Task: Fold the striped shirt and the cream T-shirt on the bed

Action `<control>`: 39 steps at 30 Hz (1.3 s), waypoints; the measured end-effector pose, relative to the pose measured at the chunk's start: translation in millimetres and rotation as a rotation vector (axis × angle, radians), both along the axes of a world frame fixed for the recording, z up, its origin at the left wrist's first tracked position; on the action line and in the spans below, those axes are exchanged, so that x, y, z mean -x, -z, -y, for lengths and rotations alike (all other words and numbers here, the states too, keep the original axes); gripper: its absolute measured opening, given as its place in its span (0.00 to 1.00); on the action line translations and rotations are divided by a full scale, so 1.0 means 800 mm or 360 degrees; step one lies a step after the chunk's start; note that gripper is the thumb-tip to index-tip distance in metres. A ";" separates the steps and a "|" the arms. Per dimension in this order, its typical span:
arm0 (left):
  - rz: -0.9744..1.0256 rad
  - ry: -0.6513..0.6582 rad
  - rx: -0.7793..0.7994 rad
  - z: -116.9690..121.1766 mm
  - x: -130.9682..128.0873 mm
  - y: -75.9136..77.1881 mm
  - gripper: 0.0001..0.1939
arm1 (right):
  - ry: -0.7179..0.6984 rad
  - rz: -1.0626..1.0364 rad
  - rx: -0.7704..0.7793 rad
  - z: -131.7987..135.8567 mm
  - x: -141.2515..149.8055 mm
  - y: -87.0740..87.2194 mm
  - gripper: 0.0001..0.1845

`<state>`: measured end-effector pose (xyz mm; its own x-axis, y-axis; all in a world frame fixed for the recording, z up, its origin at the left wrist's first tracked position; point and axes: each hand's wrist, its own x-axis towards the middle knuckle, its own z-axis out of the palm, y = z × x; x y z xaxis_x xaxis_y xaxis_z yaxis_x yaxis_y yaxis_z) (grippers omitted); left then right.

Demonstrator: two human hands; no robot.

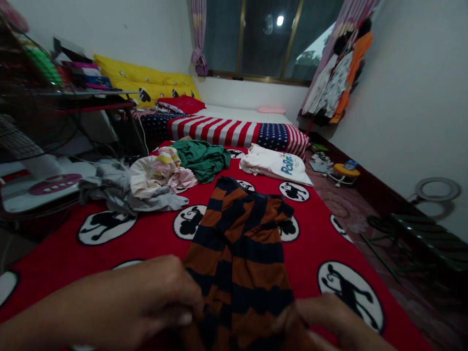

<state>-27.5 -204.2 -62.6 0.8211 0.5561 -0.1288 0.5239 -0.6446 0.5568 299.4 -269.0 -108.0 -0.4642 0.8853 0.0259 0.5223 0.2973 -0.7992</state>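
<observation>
A brown and navy striped shirt (pixel 256 268) lies lengthwise on the red blanket (pixel 146 243), bunched and creased toward its far end. My left hand (pixel 146 297) pinches the near left edge of the cloth, thumb and fingers pressed together. At the near right edge, my right hand (pixel 325 317) is closed on the same shirt; part of it runs out of the bottom of the picture. Beyond the shirt, a white printed T-shirt (pixel 274 165) lies flat and folded. To the left sits a heap with a green garment (pixel 203 158), a cream and pink garment (pixel 157 170) and a grey garment (pixel 113 183).
A white fan (pixel 47 180) stands at the left beside a cluttered desk (pixel 106 100). Behind is a bed with a flag-striped cover (pixel 215 130). On the right floor are a yellow stool (pixel 346 170) and a dark bench (pixel 431 239); clothes (pixel 338 87) hang by the window.
</observation>
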 end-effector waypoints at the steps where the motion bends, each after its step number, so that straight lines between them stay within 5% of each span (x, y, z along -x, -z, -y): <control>1: 0.0043 -0.0012 0.0144 -0.026 -0.010 -0.017 0.10 | 0.0112 -0.0147 0.0099 -0.021 -0.004 -0.006 0.19; 4: 0.0371 -0.0257 0.0220 -0.123 -0.041 -0.033 0.13 | 0.0601 -0.0653 0.0133 -0.109 -0.011 -0.005 0.23; 8: 0.0724 -0.1053 -0.0304 -0.222 -0.077 0.028 0.22 | 0.1049 -0.0941 0.0048 -0.208 -0.013 0.049 0.27; 10: 0.0562 -0.1209 -0.0545 -0.235 -0.088 0.073 0.27 | 0.1262 -0.1019 0.0041 -0.229 -0.015 0.082 0.29; 12: 0.0519 -0.1122 -0.0656 -0.228 -0.093 0.112 0.29 | 0.1327 -0.1110 -0.0003 -0.233 -0.018 0.106 0.33; 16: 0.0486 -0.1115 -0.0771 -0.202 -0.091 0.152 0.27 | 0.1211 -0.1163 -0.0033 -0.218 -0.019 0.112 0.37; 23: 0.0597 -0.1108 -0.0665 -0.207 -0.088 0.147 0.14 | 0.1247 -0.1045 -0.0370 -0.201 -0.005 0.091 0.20; 32: 0.0559 -0.1349 -0.0549 -0.234 -0.092 0.134 0.13 | 0.1181 -0.0828 -0.0414 -0.205 -0.008 0.106 0.20; 36: 0.0777 -0.1142 -0.0877 -0.243 -0.106 0.123 0.15 | 0.1238 -0.0614 -0.0788 -0.204 -0.006 0.105 0.16; 39: 0.0539 -0.1118 -0.1007 -0.247 -0.113 0.128 0.17 | 0.1306 -0.0268 -0.0861 -0.202 -0.009 0.104 0.16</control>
